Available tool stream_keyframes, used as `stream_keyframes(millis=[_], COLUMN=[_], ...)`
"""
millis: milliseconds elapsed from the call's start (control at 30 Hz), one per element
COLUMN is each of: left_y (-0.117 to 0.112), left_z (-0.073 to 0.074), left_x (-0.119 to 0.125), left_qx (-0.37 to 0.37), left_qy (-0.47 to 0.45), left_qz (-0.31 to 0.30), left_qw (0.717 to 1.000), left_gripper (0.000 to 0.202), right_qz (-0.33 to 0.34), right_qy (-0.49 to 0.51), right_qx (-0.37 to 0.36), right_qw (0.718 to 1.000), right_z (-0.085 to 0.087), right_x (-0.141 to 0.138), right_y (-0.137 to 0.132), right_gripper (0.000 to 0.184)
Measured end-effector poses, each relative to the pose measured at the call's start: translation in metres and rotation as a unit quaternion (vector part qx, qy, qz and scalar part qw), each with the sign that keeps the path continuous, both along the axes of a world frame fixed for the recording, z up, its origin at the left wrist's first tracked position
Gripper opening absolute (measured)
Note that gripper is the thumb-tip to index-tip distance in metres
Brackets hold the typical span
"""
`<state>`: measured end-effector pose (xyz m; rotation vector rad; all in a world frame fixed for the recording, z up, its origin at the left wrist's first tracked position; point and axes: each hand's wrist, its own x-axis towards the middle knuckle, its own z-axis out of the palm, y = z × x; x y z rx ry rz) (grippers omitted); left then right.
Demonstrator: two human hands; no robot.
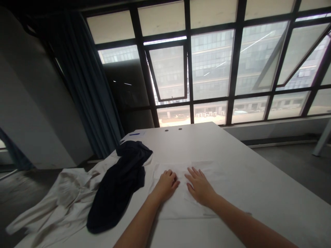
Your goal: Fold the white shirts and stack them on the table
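fingers of the right hand are spreading wide and pressing flat on a folded white cloth, while the left hand is curling its fingers inward on the same cloth; whether they are pinching a fold, i cannot tell. a small gap is separating the two hands. the cloth is lying near the left edge of the bench, and its longer side seems to be running across the bench, though white on white is blurring its outline. just left of it, a dark navy garment is stretching from the far end toward the near left, its long axis slanting along the edge. beyond that, a crumpled off-white shirt is spilling over the left edge of the bench. a blue pen is lying far off near the far left corner.
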<state>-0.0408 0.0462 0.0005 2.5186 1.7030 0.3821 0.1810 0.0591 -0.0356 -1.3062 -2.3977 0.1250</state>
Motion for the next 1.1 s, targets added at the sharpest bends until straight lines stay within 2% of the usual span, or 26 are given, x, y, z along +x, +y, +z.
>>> stream_keyframes(millis=[100,233,367,467,633,800,933,1100], left_y=[0.0,-0.005,-0.01,-0.009,-0.002,0.005,0.012,0.018], left_z=[0.007,0.013,0.012,0.008,0.001,0.0,0.004,0.014], left_x=[-0.01,-0.009,0.0,0.004,0.0,-0.016,-0.043,-0.095], left_qx=[-0.021,-0.031,-0.034,-0.062,-0.093,-0.097,-0.099,-0.078], left_qy=[0.008,0.034,0.047,0.04,0.032,0.015,0.007,0.01], left_qz=[-0.02,-0.059,-0.085,-0.084,-0.037,0.019,0.082,0.214], left_qw=[1.0,0.997,0.995,0.994,0.994,0.995,0.992,0.974], left_gripper=[0.029,0.034,0.024,0.024,0.03,0.041,0.045,0.039], right_qz=[0.008,0.002,0.002,0.002,0.013,0.033,0.033,0.032], right_qy=[-0.01,-0.008,-0.001,-0.002,-0.009,-0.045,-0.063,-0.059], right_qx=[-0.015,-0.017,-0.013,-0.012,-0.02,-0.056,-0.081,-0.08], right_qw=[1.0,1.0,1.0,1.0,1.0,0.997,0.994,0.995], right_z=[0.0,-0.001,0.001,0.003,0.003,0.001,0.002,0.003], right_x=[-0.001,-0.001,0.0,0.001,0.002,0.001,0.002,0.003], right_y=[0.0,0.001,-0.001,-0.002,-0.003,-0.003,-0.003,-0.004], right_gripper=[0.048,0.049,0.048,0.047,0.05,0.066,0.069,0.068])
